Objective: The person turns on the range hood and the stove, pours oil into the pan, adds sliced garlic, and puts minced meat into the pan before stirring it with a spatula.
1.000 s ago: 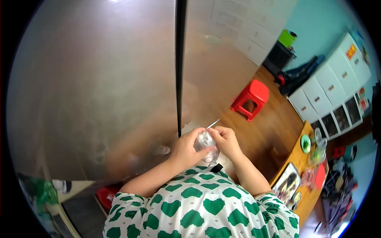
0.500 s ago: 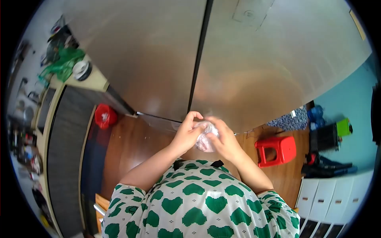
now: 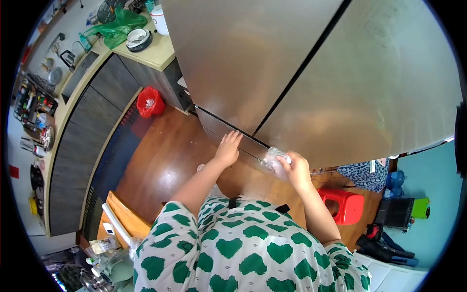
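Note:
A crumpled clear plastic bag (image 3: 276,163) with something pale inside is in my right hand (image 3: 297,173), pinched between thumb and fingers. My left hand (image 3: 228,148) has nothing in it; its fingers stretch toward the lower edge of the large metallic refrigerator (image 3: 243,58), near the seam above its lower drawer. Whether the fingertips touch the refrigerator cannot be made out. The bag hangs just in front of the right door's lower edge.
At the left, a red bin (image 3: 150,102) stands by the kitchen cabinets (image 3: 73,160). A green plastic bag (image 3: 119,28) and stacked bowls (image 3: 138,39) lie on the counter. To the right is a red stool (image 3: 343,207). A wooden table (image 3: 127,214) is at the lower left.
My left hand has let go of the plastic bag and moved left toward the refrigerator. My right hand has moved right with the bag. The view has turned left toward the kitchen counter.

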The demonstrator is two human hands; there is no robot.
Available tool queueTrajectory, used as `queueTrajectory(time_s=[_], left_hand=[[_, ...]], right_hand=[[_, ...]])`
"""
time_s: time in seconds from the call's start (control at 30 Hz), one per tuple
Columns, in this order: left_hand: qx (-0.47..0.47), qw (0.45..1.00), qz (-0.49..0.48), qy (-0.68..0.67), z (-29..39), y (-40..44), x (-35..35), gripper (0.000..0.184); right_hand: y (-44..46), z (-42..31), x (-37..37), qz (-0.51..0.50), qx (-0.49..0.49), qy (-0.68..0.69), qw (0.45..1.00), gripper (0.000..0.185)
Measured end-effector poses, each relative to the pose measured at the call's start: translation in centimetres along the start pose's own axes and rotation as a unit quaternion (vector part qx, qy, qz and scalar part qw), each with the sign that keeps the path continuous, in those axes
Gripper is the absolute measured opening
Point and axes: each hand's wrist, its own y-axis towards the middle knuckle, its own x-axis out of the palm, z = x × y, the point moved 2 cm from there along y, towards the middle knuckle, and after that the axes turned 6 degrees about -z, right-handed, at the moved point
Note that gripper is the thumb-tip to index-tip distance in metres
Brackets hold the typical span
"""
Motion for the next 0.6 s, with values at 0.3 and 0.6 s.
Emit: queueTrajectory(time_s=[0.3, 0.6], left_hand=[[0.031, 0.990, -0.059, 0.121, 0.2, 3.7, 4.1, 0.062], [0.011, 0.998, -0.038, 0.050, 0.8, 2.3, 3.6, 0.047]], right_hand=[[-1.6, 0.5, 0.8, 0.021, 0.079, 0.098, 0.992, 0.029], [-1.7, -1.0, 0.8, 0.043, 0.091, 0.076, 0.992, 0.029]])
